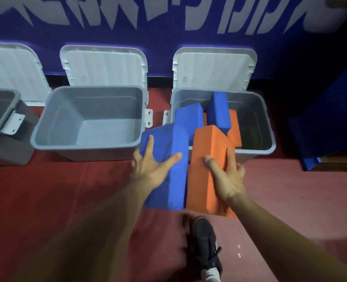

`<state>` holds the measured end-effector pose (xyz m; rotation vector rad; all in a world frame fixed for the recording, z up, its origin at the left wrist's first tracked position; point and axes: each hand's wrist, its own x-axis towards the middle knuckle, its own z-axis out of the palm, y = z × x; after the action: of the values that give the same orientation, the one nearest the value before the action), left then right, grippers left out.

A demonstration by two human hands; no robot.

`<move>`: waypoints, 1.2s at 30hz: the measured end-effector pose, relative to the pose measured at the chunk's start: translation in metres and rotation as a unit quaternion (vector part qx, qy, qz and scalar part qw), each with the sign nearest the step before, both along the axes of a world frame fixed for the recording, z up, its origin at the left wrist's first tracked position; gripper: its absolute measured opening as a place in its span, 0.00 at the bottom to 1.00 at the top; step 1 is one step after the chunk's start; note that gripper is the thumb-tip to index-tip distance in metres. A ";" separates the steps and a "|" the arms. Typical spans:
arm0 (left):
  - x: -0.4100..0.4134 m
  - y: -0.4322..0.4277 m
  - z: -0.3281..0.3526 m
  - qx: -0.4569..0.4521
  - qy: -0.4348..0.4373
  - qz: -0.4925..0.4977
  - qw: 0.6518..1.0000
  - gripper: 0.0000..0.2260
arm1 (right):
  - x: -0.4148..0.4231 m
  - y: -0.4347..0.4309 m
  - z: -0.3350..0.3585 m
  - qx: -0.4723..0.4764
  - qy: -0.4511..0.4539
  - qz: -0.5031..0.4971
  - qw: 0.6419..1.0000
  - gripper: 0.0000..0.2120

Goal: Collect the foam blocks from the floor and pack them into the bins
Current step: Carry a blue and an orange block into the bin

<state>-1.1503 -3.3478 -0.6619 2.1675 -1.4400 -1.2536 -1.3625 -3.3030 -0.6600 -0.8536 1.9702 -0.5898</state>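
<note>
Left hand (150, 167) grips blue foam block (167, 141); right hand (228, 180) grips orange foam block (208, 140).

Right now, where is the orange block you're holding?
Head view, centre-right: the right hand holds the orange block beside the blue block, at the near rim of the right bin.

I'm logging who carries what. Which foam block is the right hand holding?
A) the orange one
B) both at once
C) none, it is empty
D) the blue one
A: the right hand grips the orange block, while the left hand holds the blue block.
</note>
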 end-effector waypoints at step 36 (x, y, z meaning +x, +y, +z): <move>-0.071 -0.226 -0.104 -0.122 -0.086 0.070 0.986 0.30 | -0.032 -0.273 -0.085 -0.112 0.313 0.273 0.903 0.26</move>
<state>-1.2212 -3.5743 -0.7662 2.2062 -1.3934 -0.8142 -1.3943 -3.5756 -0.7453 -1.8412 2.0793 -0.2135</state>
